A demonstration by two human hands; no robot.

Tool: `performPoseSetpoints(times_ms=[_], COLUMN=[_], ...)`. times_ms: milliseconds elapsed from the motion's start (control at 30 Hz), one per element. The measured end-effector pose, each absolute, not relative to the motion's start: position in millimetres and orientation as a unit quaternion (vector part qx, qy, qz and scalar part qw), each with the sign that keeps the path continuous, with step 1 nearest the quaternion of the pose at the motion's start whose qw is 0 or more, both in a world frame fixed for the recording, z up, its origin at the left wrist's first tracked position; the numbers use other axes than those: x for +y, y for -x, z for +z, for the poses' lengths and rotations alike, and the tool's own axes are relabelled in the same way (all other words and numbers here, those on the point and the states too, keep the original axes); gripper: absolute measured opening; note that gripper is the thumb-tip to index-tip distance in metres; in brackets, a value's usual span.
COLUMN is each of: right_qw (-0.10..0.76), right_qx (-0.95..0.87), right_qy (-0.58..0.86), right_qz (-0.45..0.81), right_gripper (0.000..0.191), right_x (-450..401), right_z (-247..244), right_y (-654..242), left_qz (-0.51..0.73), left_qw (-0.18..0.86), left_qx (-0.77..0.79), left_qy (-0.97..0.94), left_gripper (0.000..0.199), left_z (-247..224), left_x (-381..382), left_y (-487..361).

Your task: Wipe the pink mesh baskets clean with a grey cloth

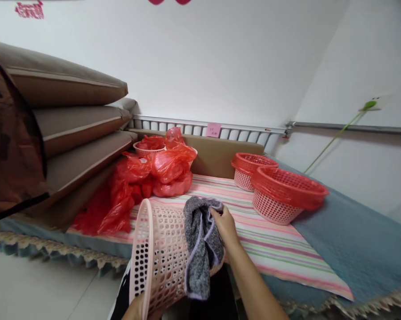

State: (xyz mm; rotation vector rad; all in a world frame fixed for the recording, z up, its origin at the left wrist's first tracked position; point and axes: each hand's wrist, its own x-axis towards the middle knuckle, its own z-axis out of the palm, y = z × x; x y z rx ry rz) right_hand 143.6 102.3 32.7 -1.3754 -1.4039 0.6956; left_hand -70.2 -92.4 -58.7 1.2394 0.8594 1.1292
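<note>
- Right hand (225, 224): fingers bent around the upper edge of a grey cloth (202, 249), grasping it; some fingertips hidden in the folds.
- Cloth: lilac-edged, bunched at the top, hanging loose over the wall of a pink basket (169, 235), near its base end. Likely gripped high so the rest drapes against the holes.
- Left hand (134, 307): grasping the basket's rim at the bottom of the view; mostly cut off, so the exact finger hold can't be told.
- Basket: tipped on its side, mouth to the person's left, above the lap at the bed's (357, 235) front edge. Probably turned this way to bring the outer wall up and within reach; the rim hold looks like it steadies the thing.
- Beyond: striped mat (260, 240) on the bed, running to the front edge; probably laid under things to protect the cover.
- Toward the bed's back right corner: two baskets, front one (280, 206) and rear one (245, 178), red above, pale below, upright side by side, likely standing aside to leave working room.
- Left part of the bed: heap of red plastic bags (174, 164), beside stacked cushions (77, 91) at the left edge, presumably piled to save space.
</note>
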Motion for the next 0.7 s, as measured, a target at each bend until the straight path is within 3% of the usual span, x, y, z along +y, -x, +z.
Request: performPoseSetpoints(times_ms=[67, 133, 267, 333, 467, 700], right_qw=[0.538, 0.524, 0.359, 0.327, 0.335, 0.412], right_qx=[-0.592, -0.655, -0.786, -0.797, -0.776, -0.769], right_qy=[0.564, 0.524, 0.493, 0.506, 0.533, 0.482], right_qz=[0.204, 0.144, 0.104, 0.038, -0.029, 0.077], right_gripper=[0.069, 0.069, 0.061, 0.052, 0.042, 0.049], right_x=[94, 83, 64, 59, 62, 21], right_z=[37, 39, 32, 25, 20, 41], right_y=[-143, -137, -116, -106, -94, -46], left_qz=[0.484, 0.486, 0.475, 0.465, 0.449, 0.522], left_qw=[0.581, 0.575, 0.557, 0.546, 0.523, 0.571], left_qx=[0.37, 0.373, 0.41, 0.432, 0.457, 0.452], left_qy=[-0.54, -0.543, -0.544, -0.547, -0.562, -0.444], left_gripper=[0.046, 0.045, 0.045, 0.043, 0.041, 0.052], left_z=[-50, -40, -25, -20, -15, -38], left_x=[-94, -96, -101, -102, -102, -95], left_y=[66, 63, 58, 58, 59, 62])
